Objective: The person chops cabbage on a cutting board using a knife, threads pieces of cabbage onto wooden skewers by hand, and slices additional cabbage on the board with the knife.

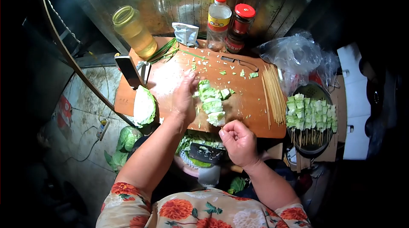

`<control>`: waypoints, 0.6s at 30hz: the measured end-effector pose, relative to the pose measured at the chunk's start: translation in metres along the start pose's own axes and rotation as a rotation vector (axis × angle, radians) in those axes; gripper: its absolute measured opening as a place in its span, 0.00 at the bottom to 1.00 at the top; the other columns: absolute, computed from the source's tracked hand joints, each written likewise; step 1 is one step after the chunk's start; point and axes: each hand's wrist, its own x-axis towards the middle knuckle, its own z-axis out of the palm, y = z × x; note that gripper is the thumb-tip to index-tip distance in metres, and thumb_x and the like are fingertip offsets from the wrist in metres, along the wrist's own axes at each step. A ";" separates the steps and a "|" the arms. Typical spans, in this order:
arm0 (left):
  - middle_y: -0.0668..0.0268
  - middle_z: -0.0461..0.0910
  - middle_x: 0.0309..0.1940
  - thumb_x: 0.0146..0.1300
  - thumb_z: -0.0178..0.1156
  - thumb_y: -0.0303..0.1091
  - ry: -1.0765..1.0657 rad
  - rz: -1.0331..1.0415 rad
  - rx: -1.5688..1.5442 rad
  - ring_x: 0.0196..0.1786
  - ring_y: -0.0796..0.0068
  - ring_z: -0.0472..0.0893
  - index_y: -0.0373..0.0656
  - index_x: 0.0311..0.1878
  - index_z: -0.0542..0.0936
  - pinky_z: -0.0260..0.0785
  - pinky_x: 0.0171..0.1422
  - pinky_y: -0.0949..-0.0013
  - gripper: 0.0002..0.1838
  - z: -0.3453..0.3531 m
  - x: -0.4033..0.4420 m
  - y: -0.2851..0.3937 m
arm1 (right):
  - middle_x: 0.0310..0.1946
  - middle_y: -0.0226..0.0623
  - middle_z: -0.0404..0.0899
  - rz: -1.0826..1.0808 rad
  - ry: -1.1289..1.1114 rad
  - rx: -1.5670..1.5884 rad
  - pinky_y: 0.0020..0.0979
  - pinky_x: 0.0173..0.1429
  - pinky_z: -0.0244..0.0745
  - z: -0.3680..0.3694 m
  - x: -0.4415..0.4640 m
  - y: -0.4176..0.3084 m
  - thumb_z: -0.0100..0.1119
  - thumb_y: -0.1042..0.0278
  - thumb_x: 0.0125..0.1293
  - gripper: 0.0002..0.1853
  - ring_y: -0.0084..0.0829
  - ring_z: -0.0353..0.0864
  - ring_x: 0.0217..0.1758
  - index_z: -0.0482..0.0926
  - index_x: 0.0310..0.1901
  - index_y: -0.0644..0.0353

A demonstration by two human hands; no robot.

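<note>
A skewer of cabbage pieces [211,105] lies over the wooden board [249,113], several pale green leaf pieces packed along it. Its bare lower end is pinched between the thumb and fingers of my right hand [240,143]. Just left of the cabbage pieces is my left hand [185,94], fingers stretched out and holding nothing I can see. Whether it touches the leaves I cannot tell. A bundle of bare wooden skewers [274,94] lies on the board's right side. Finished-looking cabbage skewers [311,115] rest across a dark round basin [320,145] at the right.
A cut half cabbage [145,106] and a propped phone [127,71] stand at the board's left. Along the back are a jar of yellow liquid [140,36], a red-capped bottle [219,23], a dark jar [242,25] and a peeler [240,62]. Chopped cabbage [187,143] sits below the front edge.
</note>
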 end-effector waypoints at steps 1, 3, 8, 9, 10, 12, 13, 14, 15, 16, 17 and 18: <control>0.64 0.80 0.37 0.70 0.49 0.52 -0.031 -0.116 -0.108 0.40 0.71 0.79 0.46 0.48 0.74 0.72 0.45 0.58 0.19 0.004 -0.002 -0.004 | 0.19 0.29 0.76 -0.001 -0.006 -0.003 0.24 0.28 0.69 0.003 0.000 0.001 0.62 0.72 0.61 0.05 0.18 0.74 0.22 0.76 0.31 0.60; 0.63 0.78 0.34 0.71 0.46 0.56 -0.085 -0.241 -0.184 0.31 0.69 0.79 0.45 0.46 0.72 0.74 0.35 0.58 0.22 0.011 -0.013 -0.002 | 0.19 0.31 0.76 -0.045 -0.006 -0.090 0.26 0.29 0.71 0.007 0.001 0.005 0.62 0.71 0.62 0.05 0.19 0.75 0.22 0.76 0.31 0.61; 0.65 0.76 0.27 0.69 0.49 0.56 0.007 -0.228 -0.220 0.24 0.69 0.77 0.48 0.41 0.74 0.72 0.26 0.65 0.20 0.008 -0.007 -0.003 | 0.20 0.37 0.78 0.213 -0.116 0.051 0.28 0.30 0.73 0.006 0.000 -0.003 0.60 0.70 0.64 0.05 0.26 0.78 0.22 0.78 0.34 0.61; 0.65 0.76 0.26 0.69 0.49 0.56 0.019 -0.210 -0.181 0.23 0.69 0.77 0.48 0.40 0.74 0.71 0.26 0.66 0.20 0.008 -0.007 -0.003 | 0.21 0.39 0.78 0.169 -0.109 -0.010 0.29 0.30 0.73 0.007 -0.001 -0.001 0.60 0.70 0.64 0.05 0.29 0.78 0.23 0.78 0.33 0.61; 0.65 0.76 0.26 0.69 0.49 0.56 0.019 -0.213 -0.180 0.23 0.69 0.77 0.48 0.40 0.74 0.71 0.26 0.66 0.20 0.010 -0.008 -0.004 | 0.22 0.41 0.78 0.128 -0.102 -0.070 0.30 0.31 0.73 0.009 -0.003 0.000 0.59 0.70 0.64 0.05 0.32 0.79 0.23 0.79 0.33 0.61; 0.66 0.76 0.25 0.68 0.50 0.56 0.089 -0.188 -0.099 0.22 0.71 0.76 0.48 0.39 0.74 0.70 0.24 0.67 0.20 0.015 -0.013 -0.006 | 0.22 0.43 0.78 0.053 -0.060 -0.104 0.31 0.31 0.73 0.013 -0.005 0.003 0.59 0.70 0.64 0.05 0.36 0.79 0.24 0.79 0.33 0.62; 0.66 0.76 0.25 0.68 0.50 0.56 0.089 -0.190 -0.099 0.22 0.71 0.76 0.48 0.39 0.74 0.70 0.24 0.67 0.20 0.015 -0.014 -0.007 | 0.22 0.45 0.77 -0.027 -0.020 -0.139 0.32 0.32 0.74 0.014 -0.006 0.003 0.59 0.69 0.64 0.06 0.40 0.79 0.24 0.79 0.33 0.62; 0.66 0.76 0.25 0.68 0.50 0.57 0.105 -0.192 -0.075 0.22 0.72 0.75 0.48 0.39 0.74 0.70 0.23 0.67 0.20 0.015 -0.015 -0.009 | 0.23 0.47 0.77 -0.041 -0.014 -0.158 0.34 0.33 0.74 0.014 -0.006 -0.002 0.59 0.70 0.64 0.05 0.45 0.78 0.25 0.78 0.32 0.62; 0.67 0.75 0.25 0.67 0.51 0.57 0.121 -0.194 -0.050 0.21 0.73 0.75 0.47 0.39 0.74 0.69 0.23 0.68 0.21 0.014 -0.015 -0.011 | 0.23 0.47 0.77 -0.039 -0.013 -0.159 0.34 0.33 0.74 0.015 -0.006 0.000 0.59 0.70 0.64 0.05 0.45 0.78 0.25 0.78 0.32 0.62; 0.67 0.75 0.25 0.67 0.51 0.57 0.122 -0.197 -0.048 0.21 0.73 0.75 0.47 0.39 0.74 0.69 0.23 0.68 0.21 0.012 -0.015 -0.014 | 0.20 0.37 0.75 -0.082 0.000 -0.142 0.28 0.30 0.70 0.016 -0.006 0.004 0.58 0.71 0.65 0.06 0.30 0.73 0.23 0.78 0.32 0.63; 0.66 0.75 0.25 0.67 0.50 0.57 0.114 -0.202 -0.060 0.21 0.72 0.76 0.44 0.40 0.74 0.70 0.23 0.67 0.23 0.009 -0.013 -0.017 | 0.17 0.26 0.73 -0.125 0.013 -0.125 0.22 0.27 0.66 0.016 -0.006 0.007 0.57 0.73 0.67 0.06 0.15 0.68 0.21 0.78 0.31 0.64; 0.64 0.75 0.24 0.68 0.50 0.58 0.105 -0.208 -0.073 0.21 0.71 0.77 0.41 0.42 0.73 0.71 0.24 0.67 0.25 0.008 -0.014 -0.019 | 0.17 0.26 0.73 -0.120 0.015 -0.125 0.22 0.27 0.66 0.017 -0.006 0.009 0.57 0.73 0.67 0.06 0.15 0.68 0.21 0.78 0.31 0.64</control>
